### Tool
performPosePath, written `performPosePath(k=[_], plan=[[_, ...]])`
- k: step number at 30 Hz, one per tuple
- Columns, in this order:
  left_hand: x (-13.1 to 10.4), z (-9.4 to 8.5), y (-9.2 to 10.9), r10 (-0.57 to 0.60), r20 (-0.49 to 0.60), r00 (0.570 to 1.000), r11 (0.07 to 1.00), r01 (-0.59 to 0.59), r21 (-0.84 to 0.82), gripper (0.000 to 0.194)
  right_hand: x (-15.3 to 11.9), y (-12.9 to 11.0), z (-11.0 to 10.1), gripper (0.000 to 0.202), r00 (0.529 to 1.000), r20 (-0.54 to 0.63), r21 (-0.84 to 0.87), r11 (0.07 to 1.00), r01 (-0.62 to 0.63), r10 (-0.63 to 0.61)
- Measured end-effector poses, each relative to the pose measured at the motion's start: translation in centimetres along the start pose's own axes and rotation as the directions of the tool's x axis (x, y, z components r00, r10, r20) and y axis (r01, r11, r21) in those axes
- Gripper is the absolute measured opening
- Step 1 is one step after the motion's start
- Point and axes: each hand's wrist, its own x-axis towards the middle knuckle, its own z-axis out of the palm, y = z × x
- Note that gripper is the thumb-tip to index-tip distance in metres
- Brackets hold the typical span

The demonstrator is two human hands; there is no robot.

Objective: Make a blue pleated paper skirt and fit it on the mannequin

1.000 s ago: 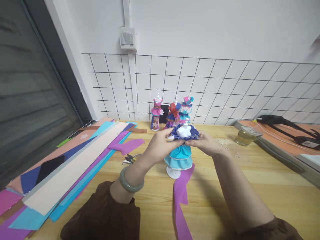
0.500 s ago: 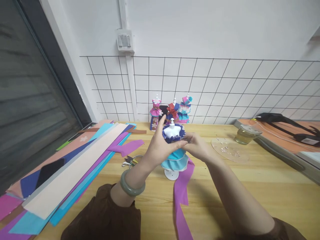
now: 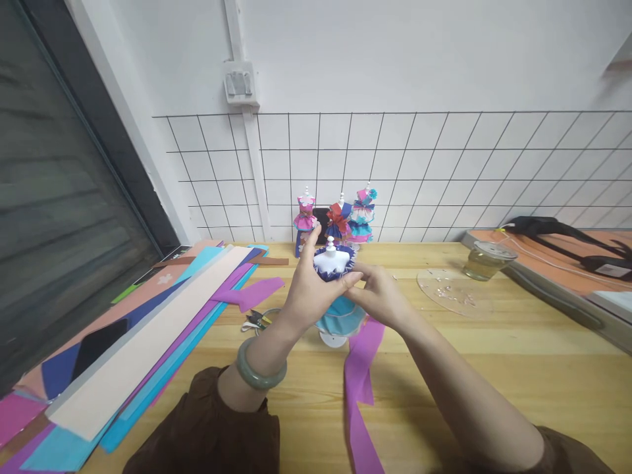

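A small white dress form [image 3: 332, 261] stands on the table between my hands, dressed in a light blue ruffled skirt [image 3: 340, 317] with a zigzag-edged navy ruffle [image 3: 346, 254] around the shoulders. My left hand [image 3: 316, 283] wraps its left side, thumb across the front and index finger raised. From the right, my right hand [image 3: 378, 289] pinches at the navy ruffle near the left thumb; some of its fingertips are hidden. The round white base [image 3: 332, 340] shows below the skirt. A long purple crepe-paper strip [image 3: 360, 368] lies just right of the base, running toward me.
Layered coloured paper sheets [image 3: 162, 329] and a black phone [image 3: 99, 345] cover the left side. Scissors [image 3: 257, 320] lie near my left wrist. Several dressed mini forms [image 3: 338, 220] stand behind. At right are a clear plate with small bits [image 3: 447, 293] and a lidded cup [image 3: 486, 261].
The dress form has shifted slightly left and away from me, with both hands following. My right hand has come in closer to the left thumb and covers more of the skirt.
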Motion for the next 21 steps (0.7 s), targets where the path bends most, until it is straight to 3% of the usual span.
performPosePath(k=[8, 17, 21], plan=[[-0.09, -0.01, 0.19, 0.003, -0.022, 1.0, 1.0, -0.003, 0.019, 0.085, -0.26, -0.33, 0.22, 0.008, 1.0, 0.014, -0.012, 1.0, -0.026, 0.027], [-0.02, -0.02, 0.01, 0.016, -0.015, 1.0, 1.0, -0.015, 0.016, 0.085, 0.12, 0.03, 0.34, 0.009, 0.998, 0.043, 0.134, 0.99, -0.044, 0.038], [0.02, -0.05, -0.1, 0.022, -0.017, 1.0, 0.999, -0.021, 0.036, 0.083, 0.12, 0.14, 0.48, 0.01, 0.998, 0.046, 0.116, 0.992, -0.045, 0.04]])
